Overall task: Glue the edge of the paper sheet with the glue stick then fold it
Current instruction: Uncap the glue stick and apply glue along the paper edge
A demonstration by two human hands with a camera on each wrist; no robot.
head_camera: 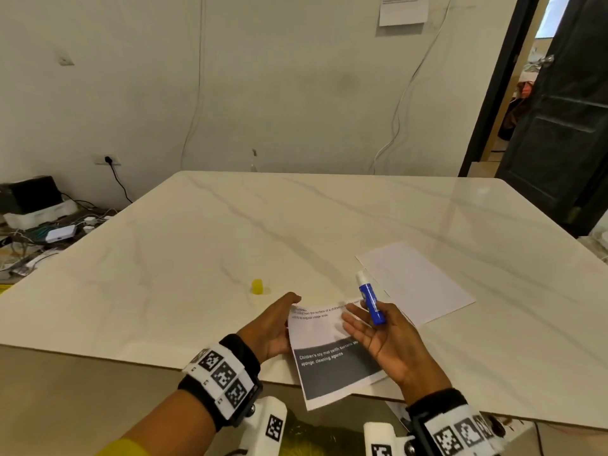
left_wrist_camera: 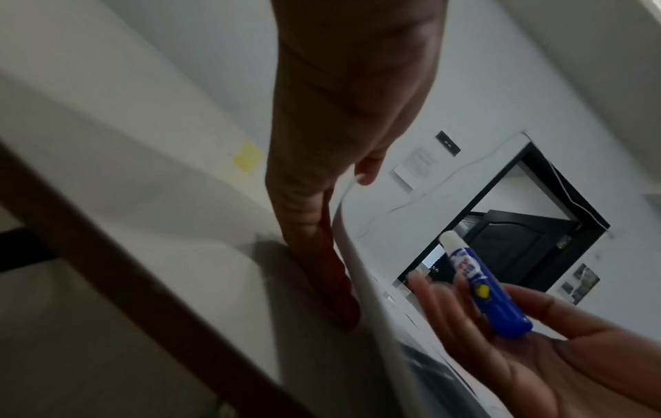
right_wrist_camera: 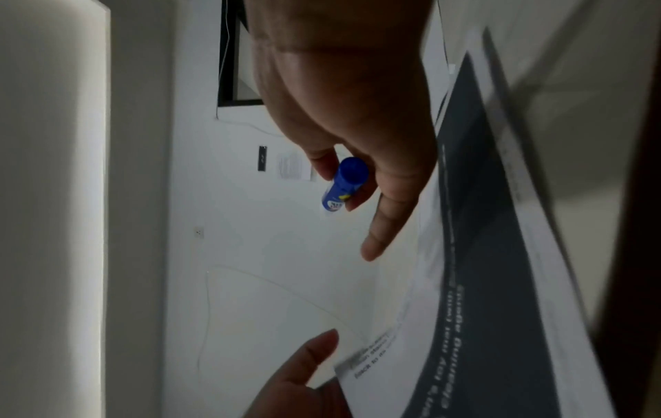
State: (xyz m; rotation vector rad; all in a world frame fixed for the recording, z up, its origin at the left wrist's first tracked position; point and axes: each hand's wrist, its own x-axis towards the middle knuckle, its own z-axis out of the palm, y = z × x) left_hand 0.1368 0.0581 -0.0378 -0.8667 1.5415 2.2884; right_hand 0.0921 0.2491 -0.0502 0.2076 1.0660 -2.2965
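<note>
The printed paper sheet (head_camera: 320, 337), white with a dark grey band, is lifted off the front edge of the table and overhangs it. My left hand (head_camera: 273, 327) pinches its left edge, thumb on top (left_wrist_camera: 365, 169), fingers underneath. My right hand (head_camera: 385, 340) grips the blue glue stick (head_camera: 370, 301) between thumb and forefinger. The stick is uncapped and its white tip points up, away from the sheet. My other right fingers stretch out over the sheet's right part. In the right wrist view the glue stick (right_wrist_camera: 345, 183) shows end-on beside the paper sheet (right_wrist_camera: 483, 254).
The yellow cap (head_camera: 257, 287) stands on the marble table (head_camera: 197, 251) just beyond my left hand. A second plain white sheet (head_camera: 418, 284) lies flat to the right. Cables and boxes clutter the floor at the left, and a dark door stands open at the right.
</note>
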